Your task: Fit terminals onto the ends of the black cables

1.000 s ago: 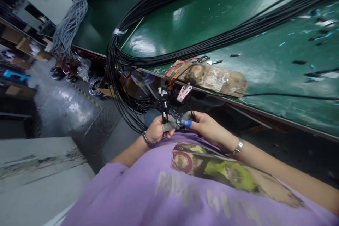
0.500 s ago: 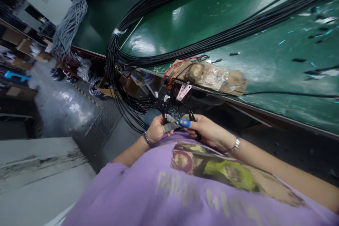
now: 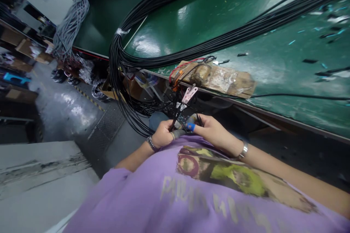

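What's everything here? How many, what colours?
Table: one or more, green, across top.
Cable bundle: one, black, looped on table.
Loose cables: many, grey, upper left.
White box: one, white, upper left.
Cardboard boxes: several, brown, far left.
Scraps: many, black, white, blue, table's right.
Board: one, brown, table edge.
Clip: one, pink, table edge.
Cable ends: several, black, left hand.
Thin item: one, black, right hand.
Shirt: one, purple, bottom.
Left hand: one, grey wraps, centre.
Right hand: one, blue thumb wrap, centre.

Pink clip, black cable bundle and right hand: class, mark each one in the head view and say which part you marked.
Pink clip [image 3: 188, 95]: head view, on its body.
Black cable bundle [image 3: 213, 46]: head view, on its run across the green table [image 3: 191, 25].
Right hand [image 3: 210, 130]: head view, mid-hand.
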The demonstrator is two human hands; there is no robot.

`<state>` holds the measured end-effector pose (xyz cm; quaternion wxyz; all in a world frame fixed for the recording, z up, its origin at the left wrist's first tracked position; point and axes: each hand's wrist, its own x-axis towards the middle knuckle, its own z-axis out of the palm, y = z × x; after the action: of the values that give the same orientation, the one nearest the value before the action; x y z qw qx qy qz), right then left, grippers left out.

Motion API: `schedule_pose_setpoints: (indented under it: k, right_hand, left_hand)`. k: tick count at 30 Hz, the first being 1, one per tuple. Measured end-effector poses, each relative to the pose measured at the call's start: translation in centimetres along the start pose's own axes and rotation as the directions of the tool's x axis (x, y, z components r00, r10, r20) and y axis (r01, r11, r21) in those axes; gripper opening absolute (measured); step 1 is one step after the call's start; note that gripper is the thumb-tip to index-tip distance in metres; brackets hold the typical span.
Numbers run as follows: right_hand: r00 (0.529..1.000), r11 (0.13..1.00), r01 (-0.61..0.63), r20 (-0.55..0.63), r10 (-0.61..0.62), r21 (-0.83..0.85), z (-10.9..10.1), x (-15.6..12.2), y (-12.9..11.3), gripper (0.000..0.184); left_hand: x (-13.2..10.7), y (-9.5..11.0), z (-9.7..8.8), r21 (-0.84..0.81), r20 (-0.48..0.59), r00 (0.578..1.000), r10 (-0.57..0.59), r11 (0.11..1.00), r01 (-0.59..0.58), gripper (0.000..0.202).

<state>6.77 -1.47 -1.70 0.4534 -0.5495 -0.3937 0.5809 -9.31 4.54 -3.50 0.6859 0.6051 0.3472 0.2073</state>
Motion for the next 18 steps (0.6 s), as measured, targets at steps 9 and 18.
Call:
schedule_pose_setpoints:
  k: [9,18]
  right_hand:
    - [0.999,1.0,-0.028,-0.033,0.028,0.001,-0.3,0.4,0.8,0.041]
    - [0.997,0.997,-0.06,-0.043,0.061,0.041,-0.2,0.0,0.9,0.038]
  left_hand:
    - [-0.3,0.1,0.4,0.063,-0.086,0.993,0.081,0.995,-0.076,0.042]
    - [-0.3,-0.4,0.4,0.108,-0.116,0.986,0.118,0.989,-0.106,0.04]
